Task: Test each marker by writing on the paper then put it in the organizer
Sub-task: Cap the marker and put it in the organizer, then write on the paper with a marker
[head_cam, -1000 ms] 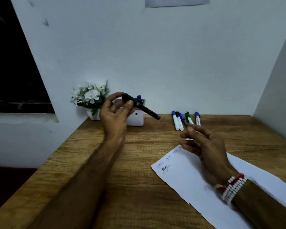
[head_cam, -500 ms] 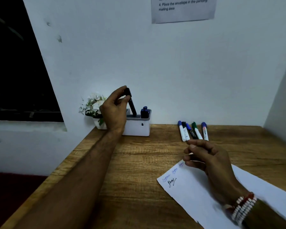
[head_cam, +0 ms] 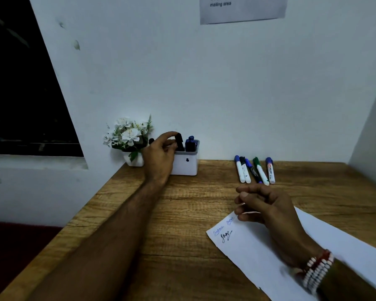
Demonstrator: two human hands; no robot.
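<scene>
Wooden surface (head_cam: 182, 213) pushed against a white wall, dark window off to the left. Left hand (head_cam: 161, 153) pinches a black marker (head_cam: 179, 141) standing in the white organizer (head_cam: 186, 162). Right hand (head_cam: 267, 207) rests loosely curled, holding nothing, on the paper (head_cam: 258, 253), five markers (head_cam: 255, 170) just beyond.

You face a pale wall (head_cam: 204, 83) behind the wooden table (head_cam: 182, 213); a dark window (head_cam: 20, 94) sits left.

Bare table (head_cam: 182, 213) between organizer (head_cam: 186, 165), markers (head_cam: 255, 170)

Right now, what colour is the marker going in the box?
Black, seen from the head camera.
</scene>
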